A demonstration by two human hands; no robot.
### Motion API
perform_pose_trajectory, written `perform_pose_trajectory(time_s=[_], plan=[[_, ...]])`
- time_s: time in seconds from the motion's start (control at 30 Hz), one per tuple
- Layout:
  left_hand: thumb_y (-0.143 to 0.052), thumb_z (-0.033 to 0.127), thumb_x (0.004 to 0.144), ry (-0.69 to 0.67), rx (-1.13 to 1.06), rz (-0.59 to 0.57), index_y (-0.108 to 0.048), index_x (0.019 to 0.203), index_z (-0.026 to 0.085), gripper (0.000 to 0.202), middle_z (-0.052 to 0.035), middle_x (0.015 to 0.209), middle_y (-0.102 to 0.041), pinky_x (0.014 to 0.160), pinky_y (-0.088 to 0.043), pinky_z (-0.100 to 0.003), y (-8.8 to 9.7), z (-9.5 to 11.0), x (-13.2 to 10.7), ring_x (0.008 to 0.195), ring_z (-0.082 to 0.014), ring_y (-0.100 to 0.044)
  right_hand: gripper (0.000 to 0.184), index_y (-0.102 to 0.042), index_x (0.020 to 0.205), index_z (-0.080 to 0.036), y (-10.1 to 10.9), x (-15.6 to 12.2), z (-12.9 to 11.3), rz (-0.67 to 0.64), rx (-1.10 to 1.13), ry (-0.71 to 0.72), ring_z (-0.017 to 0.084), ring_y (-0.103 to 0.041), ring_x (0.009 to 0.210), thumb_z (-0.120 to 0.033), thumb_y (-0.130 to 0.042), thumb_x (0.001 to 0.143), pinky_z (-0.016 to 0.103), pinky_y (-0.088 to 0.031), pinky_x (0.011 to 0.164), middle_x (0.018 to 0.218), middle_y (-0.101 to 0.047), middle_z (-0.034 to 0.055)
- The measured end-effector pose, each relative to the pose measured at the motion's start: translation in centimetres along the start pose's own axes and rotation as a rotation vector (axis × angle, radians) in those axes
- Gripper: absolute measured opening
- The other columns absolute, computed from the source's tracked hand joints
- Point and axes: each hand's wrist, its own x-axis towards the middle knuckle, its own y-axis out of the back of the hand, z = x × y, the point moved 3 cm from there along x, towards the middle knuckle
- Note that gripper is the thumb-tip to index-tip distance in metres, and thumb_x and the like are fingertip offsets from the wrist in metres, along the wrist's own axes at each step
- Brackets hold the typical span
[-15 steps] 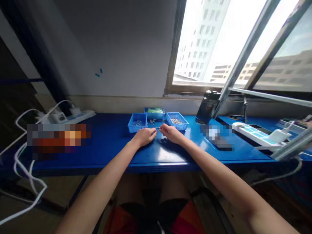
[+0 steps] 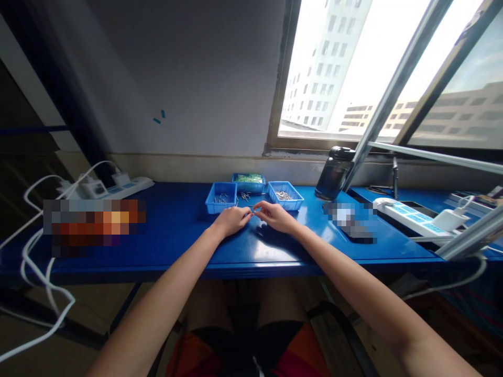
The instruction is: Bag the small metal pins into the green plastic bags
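My left hand (image 2: 232,220) rests low over the blue table, its fingers closed around a small thin metal piece that is too small to name. Facing it, my right hand (image 2: 274,215) pinches at the same spot, thumb and forefinger curled together. Just beyond the hands lie several loose small metal pieces (image 2: 245,196). A blue bin (image 2: 221,210) behind my left hand holds a few metal pieces. Behind my right hand, another blue bin (image 2: 288,204) holds many small metal parts. A third blue bin (image 2: 249,187) at the back contains green packets.
A dark bottle (image 2: 334,173) stands at the right by a metal frame post. White power strips lie at the far left (image 2: 126,188) and right (image 2: 416,217). White cables (image 2: 49,285) hang over the left edge. Blurred patches hide items on both sides of the blue table (image 2: 173,243).
The right-hand fingers have shifted and bent more at the meeting point. My left hand has stayed almost in place, and the bins have not moved.
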Motion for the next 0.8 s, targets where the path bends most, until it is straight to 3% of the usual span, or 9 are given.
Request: perform_pose_trajectory(time_s=[0.17,0.4,0.8], plan=[[-0.037,0.036,0.088,-0.018,0.029,0.013,-0.060,0.091,0.022,0.027,-0.0045,0.076,-0.066,0.061,-0.042,-0.025,0.14,0.11,-0.01,0.073,-0.0201,-0.063,0.029,-0.057,0.097,-0.017,0.04,0.17,0.76,0.039,-0.045,-0.070,0.008,-0.047,0.052,-0.039,-0.041,0.088,0.019,-0.036,0.054,0.059,-0.055,-0.0017],[-0.038,0.036,0.088,-0.021,0.022,0.017,-0.061,0.090,0.023,0.026,-0.0034,0.075,-0.066,0.061,-0.041,-0.025,-0.18,-0.08,0.15,0.072,-0.0198,-0.062,0.026,-0.057,0.088,-0.017,0.02,-0.01,0.53,0.028,-0.062,-0.020,0.008,-0.048,0.052,-0.037,-0.040,0.088,0.018,-0.036,0.054,0.059,-0.056,-0.0012],[-0.041,0.037,0.086,0.009,0.031,-0.008,-0.059,0.085,0.021,0.023,-0.0033,0.073,-0.064,0.058,-0.040,-0.024,0.49,0.23,0.01,0.068,-0.0187,-0.061,0.020,-0.064,0.091,-0.015,0.18,0.04,0.65,0.053,-0.167,0.011,0.008,-0.050,0.054,-0.025,-0.048,0.083,0.018,-0.037,0.055,0.062,-0.060,0.0008]])
